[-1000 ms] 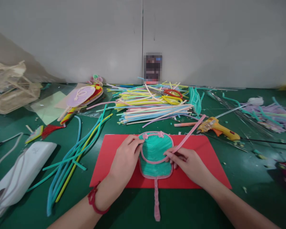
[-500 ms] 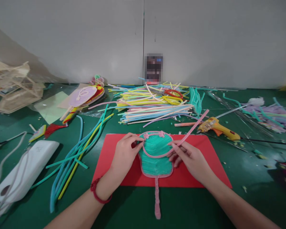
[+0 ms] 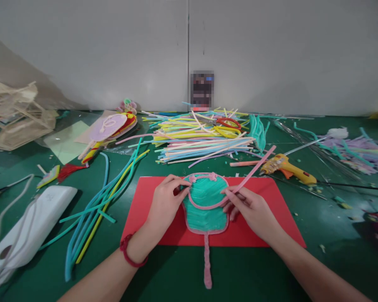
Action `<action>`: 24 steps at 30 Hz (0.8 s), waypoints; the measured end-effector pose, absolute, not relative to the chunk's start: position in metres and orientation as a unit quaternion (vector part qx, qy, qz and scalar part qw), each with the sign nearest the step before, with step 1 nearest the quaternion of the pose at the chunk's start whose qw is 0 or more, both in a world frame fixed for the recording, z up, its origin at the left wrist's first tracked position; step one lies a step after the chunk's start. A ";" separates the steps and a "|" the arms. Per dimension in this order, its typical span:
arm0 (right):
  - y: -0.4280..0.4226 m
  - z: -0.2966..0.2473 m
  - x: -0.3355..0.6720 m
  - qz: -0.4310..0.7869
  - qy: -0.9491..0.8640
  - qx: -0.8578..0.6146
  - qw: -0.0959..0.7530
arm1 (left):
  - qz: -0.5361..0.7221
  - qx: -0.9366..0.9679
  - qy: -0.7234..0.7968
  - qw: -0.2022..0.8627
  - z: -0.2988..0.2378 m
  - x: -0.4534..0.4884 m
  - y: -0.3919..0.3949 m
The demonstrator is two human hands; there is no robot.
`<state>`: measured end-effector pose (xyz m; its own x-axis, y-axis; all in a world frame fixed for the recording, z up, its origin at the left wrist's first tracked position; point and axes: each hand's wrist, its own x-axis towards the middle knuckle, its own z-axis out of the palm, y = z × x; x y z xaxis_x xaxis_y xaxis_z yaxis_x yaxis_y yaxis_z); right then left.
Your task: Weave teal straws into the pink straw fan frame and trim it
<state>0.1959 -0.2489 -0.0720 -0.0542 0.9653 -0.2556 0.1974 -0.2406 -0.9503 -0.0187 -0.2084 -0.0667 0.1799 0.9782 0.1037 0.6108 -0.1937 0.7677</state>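
Observation:
A teal fan shape [image 3: 206, 214] with a pink fuzzy border and a pink handle lies on a red sheet [image 3: 271, 214]. My left hand [image 3: 165, 205] pinches one end of a pink pipe cleaner [image 3: 255, 167] at the fan's upper left edge. My right hand [image 3: 250, 207] pinches the same pipe cleaner at the fan's right edge, so it curves across the teal face. Its free end sticks up to the right. A red cord is round my left wrist.
A heap of coloured pipe cleaners [image 3: 201, 138] with red scissors [image 3: 228, 123] lies behind the sheet. A yellow glue gun [image 3: 286, 167] sits to the right, long teal and yellow stems [image 3: 97, 205] and a white device [image 3: 31, 222] to the left, finished fans [image 3: 108, 128] at back left.
The pink pipe cleaner's curve has moved up the teal fan, from low across the middle to nearer the top. My right hand shifted up with it; my left hand barely moved.

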 end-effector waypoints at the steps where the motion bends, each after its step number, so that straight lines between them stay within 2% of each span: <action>1: -0.249 -0.072 0.196 0.529 -0.494 -0.583 0.368 | 0.309 0.708 0.561 0.298 -0.067 -0.019 -0.208; 10: -0.246 -0.070 0.196 0.471 -0.461 -0.613 0.437 | 0.308 0.711 0.562 0.290 -0.071 -0.018 -0.208; 24: -0.249 -0.072 0.196 0.437 -0.491 -0.627 0.419 | 0.295 0.711 0.576 0.276 -0.071 -0.016 -0.208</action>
